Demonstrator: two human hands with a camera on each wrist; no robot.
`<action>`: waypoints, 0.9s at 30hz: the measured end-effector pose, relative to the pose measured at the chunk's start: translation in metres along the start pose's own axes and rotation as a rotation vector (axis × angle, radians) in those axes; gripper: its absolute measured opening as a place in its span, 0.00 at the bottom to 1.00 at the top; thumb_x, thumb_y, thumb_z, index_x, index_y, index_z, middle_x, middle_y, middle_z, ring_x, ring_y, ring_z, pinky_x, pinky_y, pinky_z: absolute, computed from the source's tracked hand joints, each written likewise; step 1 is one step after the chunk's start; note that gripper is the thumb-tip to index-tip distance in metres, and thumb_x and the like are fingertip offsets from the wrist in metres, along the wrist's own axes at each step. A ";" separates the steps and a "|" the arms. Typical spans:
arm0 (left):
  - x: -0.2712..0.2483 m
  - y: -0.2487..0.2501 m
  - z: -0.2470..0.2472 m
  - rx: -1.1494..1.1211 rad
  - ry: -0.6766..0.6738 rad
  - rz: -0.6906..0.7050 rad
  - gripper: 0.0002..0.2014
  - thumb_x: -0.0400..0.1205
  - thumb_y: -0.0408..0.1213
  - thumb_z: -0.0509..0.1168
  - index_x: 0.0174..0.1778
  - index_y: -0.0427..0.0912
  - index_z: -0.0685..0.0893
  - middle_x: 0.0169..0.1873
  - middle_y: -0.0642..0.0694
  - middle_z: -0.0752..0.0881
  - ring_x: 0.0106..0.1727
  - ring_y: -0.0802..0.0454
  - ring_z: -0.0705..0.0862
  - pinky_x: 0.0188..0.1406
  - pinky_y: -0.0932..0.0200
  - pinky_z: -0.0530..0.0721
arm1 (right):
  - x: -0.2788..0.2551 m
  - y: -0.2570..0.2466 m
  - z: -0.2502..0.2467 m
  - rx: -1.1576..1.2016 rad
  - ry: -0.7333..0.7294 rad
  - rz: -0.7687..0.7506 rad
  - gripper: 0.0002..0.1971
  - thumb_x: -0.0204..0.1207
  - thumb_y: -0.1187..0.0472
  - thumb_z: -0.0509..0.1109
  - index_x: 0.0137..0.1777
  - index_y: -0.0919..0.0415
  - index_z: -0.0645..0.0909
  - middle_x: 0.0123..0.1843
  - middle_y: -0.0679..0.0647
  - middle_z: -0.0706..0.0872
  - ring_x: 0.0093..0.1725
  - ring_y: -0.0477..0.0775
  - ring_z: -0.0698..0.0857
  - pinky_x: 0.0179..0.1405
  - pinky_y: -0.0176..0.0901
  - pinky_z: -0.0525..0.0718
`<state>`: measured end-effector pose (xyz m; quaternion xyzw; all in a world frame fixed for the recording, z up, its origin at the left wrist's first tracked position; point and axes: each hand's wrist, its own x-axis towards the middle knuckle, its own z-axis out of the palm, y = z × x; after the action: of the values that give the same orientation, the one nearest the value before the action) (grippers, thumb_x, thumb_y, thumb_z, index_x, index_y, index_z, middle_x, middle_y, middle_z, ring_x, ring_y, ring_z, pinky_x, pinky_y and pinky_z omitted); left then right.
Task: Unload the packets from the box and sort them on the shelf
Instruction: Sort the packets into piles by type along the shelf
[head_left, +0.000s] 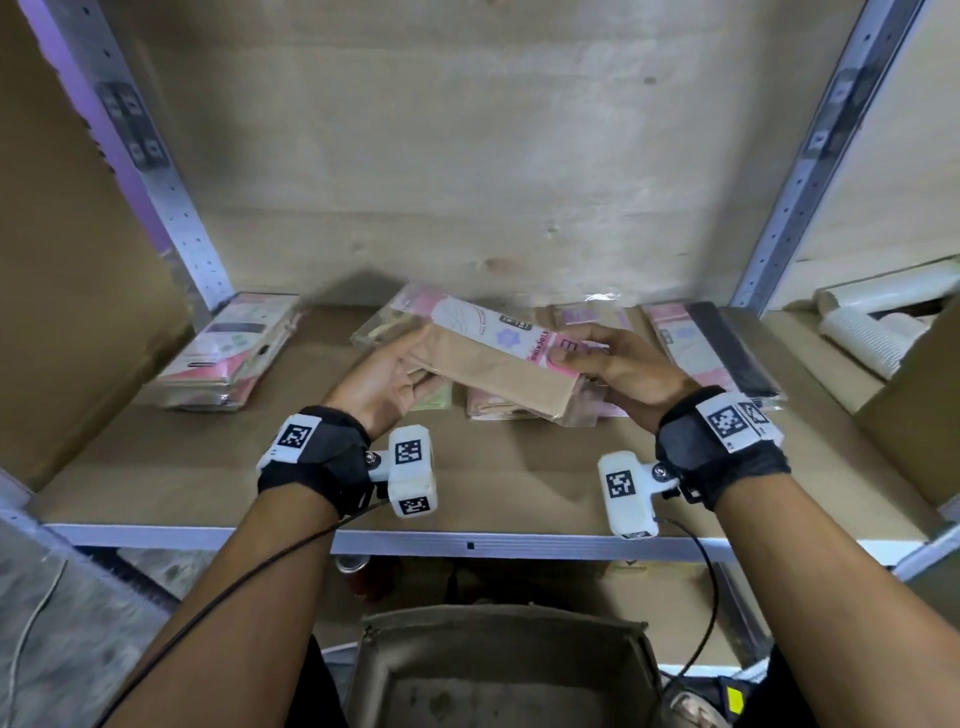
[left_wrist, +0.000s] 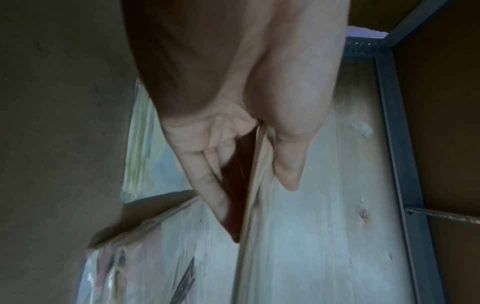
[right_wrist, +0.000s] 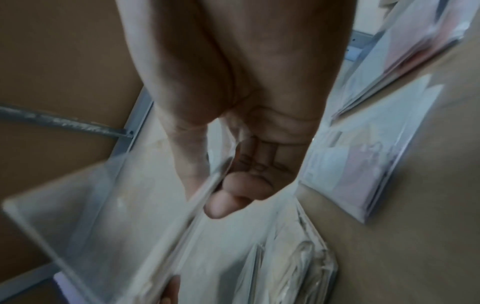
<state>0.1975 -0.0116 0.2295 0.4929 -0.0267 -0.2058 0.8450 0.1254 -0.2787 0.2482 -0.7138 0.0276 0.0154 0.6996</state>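
Note:
Both hands hold one flat stocking packet (head_left: 498, 358), tan with a pink and white label, above the middle of the shelf (head_left: 467, 499). My left hand (head_left: 387, 379) grips its left end, thumb on top and fingers under; the left wrist view shows the packet (left_wrist: 255, 185) edge-on between them. My right hand (head_left: 618, 366) pinches the right end, thumb on the label; the packet (right_wrist: 124, 205) is blurred there. More packets lie under it (head_left: 498, 408). The cardboard box (head_left: 498, 670) sits below the shelf's front edge, its visible floor bare.
A stack of packets (head_left: 228, 353) lies at the shelf's left, another stack with a dark packet on top (head_left: 711, 348) at the right. Grey perforated uprights (head_left: 800, 171) frame the bay. White ribbed rolls (head_left: 872, 332) lie in the bay to the right.

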 end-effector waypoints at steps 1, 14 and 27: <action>0.002 0.002 -0.005 -0.008 0.036 0.006 0.14 0.82 0.41 0.71 0.61 0.42 0.84 0.56 0.41 0.92 0.56 0.51 0.92 0.45 0.57 0.91 | -0.002 0.000 -0.003 0.009 -0.008 0.009 0.18 0.72 0.65 0.78 0.62 0.63 0.86 0.59 0.65 0.90 0.56 0.65 0.89 0.57 0.59 0.85; -0.005 0.015 -0.032 0.121 0.142 -0.005 0.18 0.72 0.43 0.77 0.55 0.40 0.88 0.54 0.44 0.93 0.48 0.58 0.93 0.38 0.67 0.88 | -0.009 -0.004 -0.017 0.180 0.073 0.021 0.25 0.72 0.69 0.77 0.70 0.58 0.82 0.59 0.60 0.91 0.54 0.57 0.90 0.56 0.49 0.89; -0.023 0.025 -0.032 0.588 0.086 0.069 0.20 0.78 0.51 0.73 0.57 0.39 0.90 0.52 0.43 0.93 0.48 0.51 0.91 0.48 0.58 0.87 | -0.008 -0.001 -0.010 0.140 0.014 0.025 0.21 0.73 0.68 0.77 0.66 0.58 0.84 0.56 0.61 0.92 0.54 0.56 0.91 0.42 0.41 0.90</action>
<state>0.1922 0.0340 0.2381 0.7235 -0.0659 -0.1393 0.6729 0.1172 -0.2890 0.2498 -0.6628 0.0422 0.0172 0.7474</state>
